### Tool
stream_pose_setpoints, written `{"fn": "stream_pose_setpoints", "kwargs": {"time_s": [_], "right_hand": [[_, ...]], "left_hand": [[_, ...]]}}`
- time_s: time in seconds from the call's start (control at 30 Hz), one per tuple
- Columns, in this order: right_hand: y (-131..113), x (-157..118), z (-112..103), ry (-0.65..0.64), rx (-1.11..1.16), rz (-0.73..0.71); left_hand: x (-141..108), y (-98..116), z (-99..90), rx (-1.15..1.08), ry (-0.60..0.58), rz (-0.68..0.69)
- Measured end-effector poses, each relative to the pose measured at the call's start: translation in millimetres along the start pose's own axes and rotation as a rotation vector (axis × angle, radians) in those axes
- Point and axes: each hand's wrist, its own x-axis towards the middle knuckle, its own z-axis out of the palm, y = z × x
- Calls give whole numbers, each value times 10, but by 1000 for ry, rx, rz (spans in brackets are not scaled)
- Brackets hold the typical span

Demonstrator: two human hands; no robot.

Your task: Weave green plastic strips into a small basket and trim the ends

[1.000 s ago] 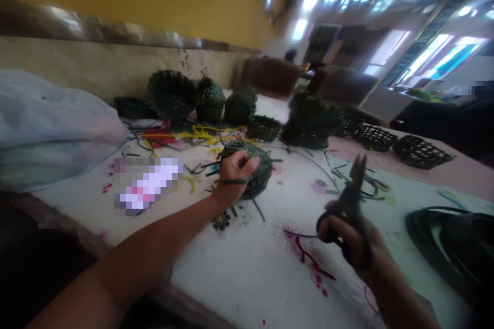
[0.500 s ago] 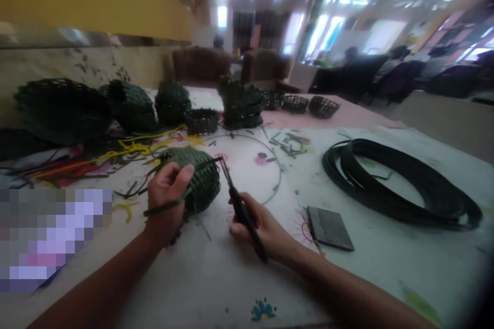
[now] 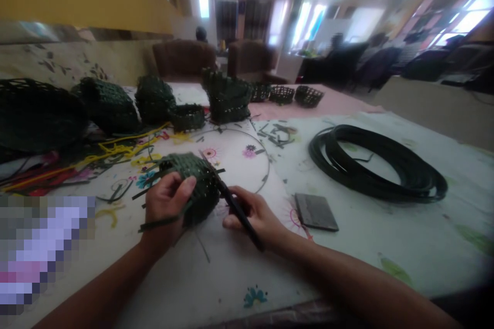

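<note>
A small dark green woven basket (image 3: 200, 185) lies on its side on the table, with strip ends sticking out. My left hand (image 3: 165, 205) is closed on its near left side, thumb on top, and a loose dark strip (image 3: 162, 223) passes across the palm. My right hand (image 3: 252, 216) is wrapped around a slim black-handled tool (image 3: 239, 211) with a narrow tip; its exact kind cannot be made out. The tip lies against the upper right of the basket, beside a short strip end (image 3: 219, 170). The basket's far side and the left fingertips are hidden.
Several dark woven baskets (image 3: 227, 97) stand along the back. A coil of black strip (image 3: 324, 169) lies at right, near a flat grey block (image 3: 317, 212). Yellow strands (image 3: 127, 146) and cut scraps (image 3: 276, 136) lie about. A thin hoop (image 3: 267, 175) rests behind my hands.
The tool tip has moved left from the end of a stretched strip to the basket's weave. The strip no longer stretches out to the tip. The whole view has shifted slightly.
</note>
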Motion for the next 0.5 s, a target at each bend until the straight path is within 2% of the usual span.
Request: {"fn": "stream_pose_setpoints", "kwargs": {"time_s": [0.27, 0.5], "right_hand": [[57, 36, -17, 39, 14, -16], [44, 59, -51, -54, 18, -10]], "left_hand": [[38, -69, -6, -82, -4, -26], [34, -31, 14, -125, 24, -63]]}}
